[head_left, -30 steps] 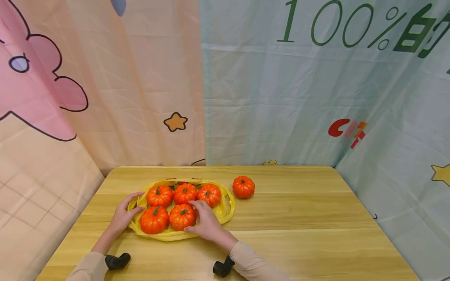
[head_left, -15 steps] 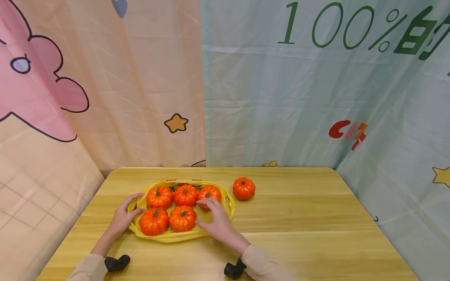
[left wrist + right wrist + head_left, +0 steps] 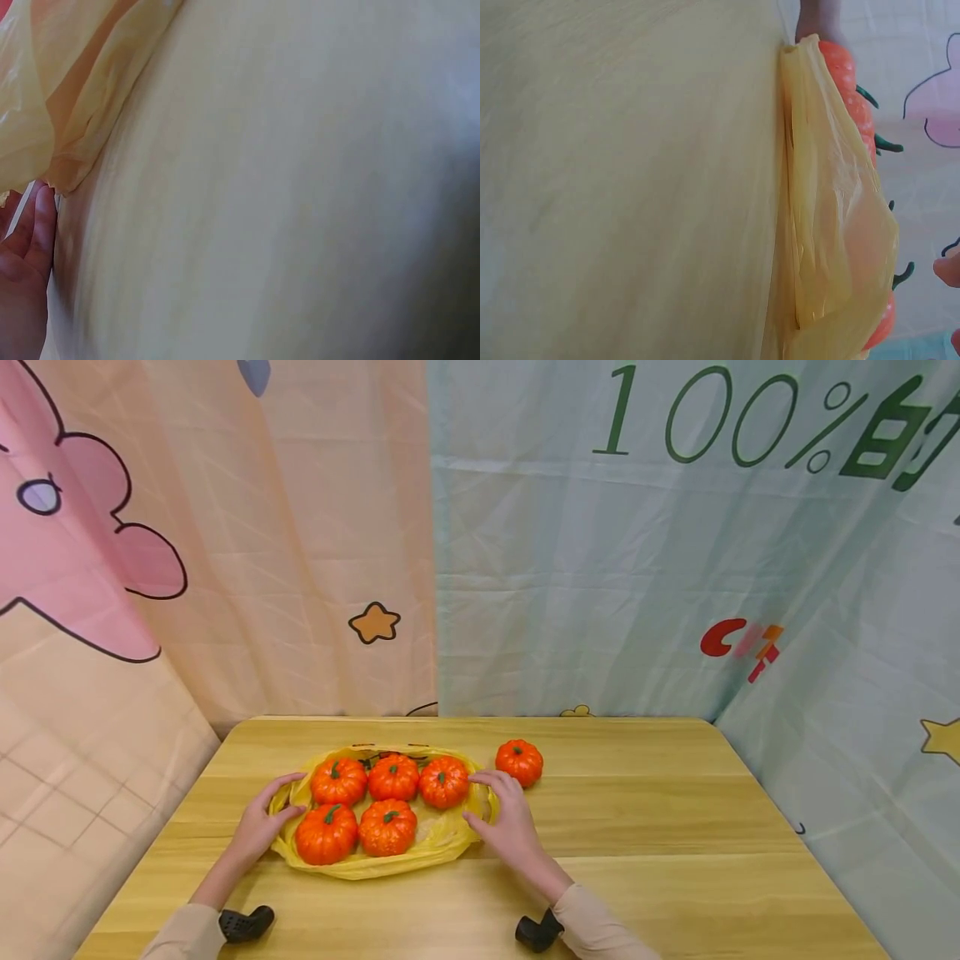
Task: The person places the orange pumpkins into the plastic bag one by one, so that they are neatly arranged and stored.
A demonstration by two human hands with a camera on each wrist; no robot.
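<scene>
A yellow plastic bag (image 3: 357,867) lies spread open at the table's left half. Inside it sit several small orange pumpkins (image 3: 387,827) with green stems, in two rows. My left hand (image 3: 257,823) holds the bag's left end, thumb and fingers curved round its edge. In the left wrist view, fingers (image 3: 43,225) of that hand meet the bag (image 3: 75,97). At the bag's right end is my right hand (image 3: 514,828), thumb and fingers spread apart with nothing between them. Whether its fingertips touch the bag's rim or the nearest pumpkin (image 3: 444,782) I cannot tell.
One more pumpkin (image 3: 519,763) stands on the wooden table (image 3: 660,827) outside the bag, just beyond my right hand. Printed curtains (image 3: 570,568) close off the back and both sides. Black wrist mounts (image 3: 247,924) hang at the cuffs.
My right hand has let go of the front-row pumpkin and moved right to the bag's right end. The left hand stays at the bag's left end.
</scene>
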